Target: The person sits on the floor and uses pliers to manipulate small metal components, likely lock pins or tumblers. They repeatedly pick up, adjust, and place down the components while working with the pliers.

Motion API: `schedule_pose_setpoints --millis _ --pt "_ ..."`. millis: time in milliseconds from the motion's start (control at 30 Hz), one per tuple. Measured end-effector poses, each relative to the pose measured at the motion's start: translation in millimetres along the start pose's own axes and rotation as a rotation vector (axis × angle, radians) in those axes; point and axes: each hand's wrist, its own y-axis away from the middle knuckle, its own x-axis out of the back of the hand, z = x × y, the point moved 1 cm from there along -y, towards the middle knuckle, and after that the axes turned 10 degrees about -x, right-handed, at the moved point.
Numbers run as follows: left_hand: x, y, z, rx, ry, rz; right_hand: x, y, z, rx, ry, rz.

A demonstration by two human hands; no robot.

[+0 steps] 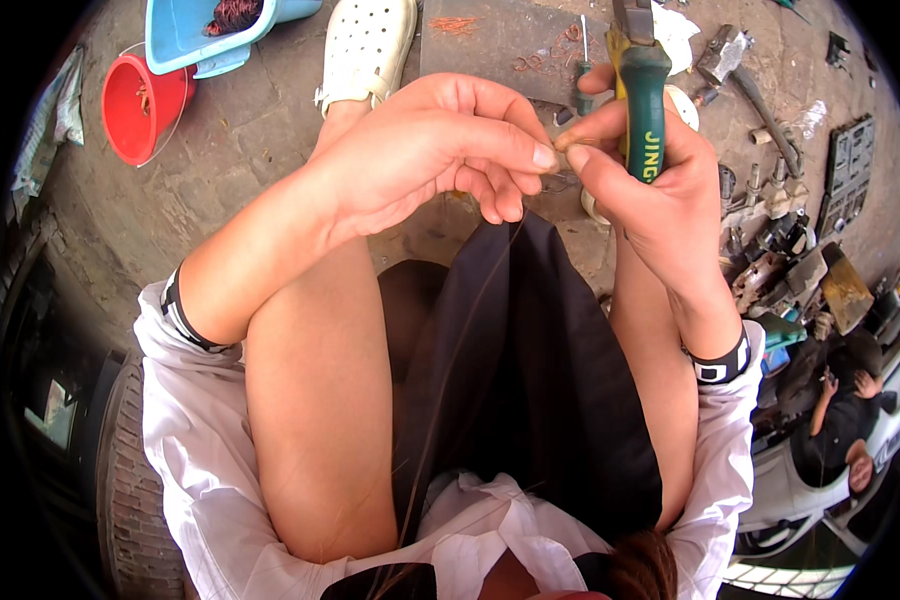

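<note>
My left hand (425, 150) is raised over my knees, its thumb and fingertips pinched together; what lies between them is too small to make out. Its tips meet the thumb and forefinger of my right hand (670, 190). Resting in the palm of that right hand are pliers (647, 110) with green and yellow handles, jaws pointing away from me. A fine brownish strand (460, 345) trails from below my left fingers over the dark cloth (580, 380) in my lap; whether it is wire or hair I cannot tell.
Copper-coloured wire scraps (453, 25) and a screwdriver (583, 85) lie on a dark board. To the right are a hammer (727, 55), a socket case (848, 175) and another person (835, 420). At left stand a red bucket (130, 115) and a blue basin (210, 52).
</note>
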Motion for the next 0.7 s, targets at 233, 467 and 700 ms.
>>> schedule_pose_setpoints --millis 233,467,700 --pt "-8.9 4.7 4.7 -0.085 -0.111 -0.05 2.9 -5.6 5.7 0.139 0.134 0.102" --pt "-6.1 3.2 1.5 -0.14 -0.153 0.029 3.5 0.0 -1.2 0.11 0.071 0.047" --pt "-6.4 1.9 2.1 -0.124 -0.176 0.026 3.4 -0.3 0.0 0.139 0.089 0.04"
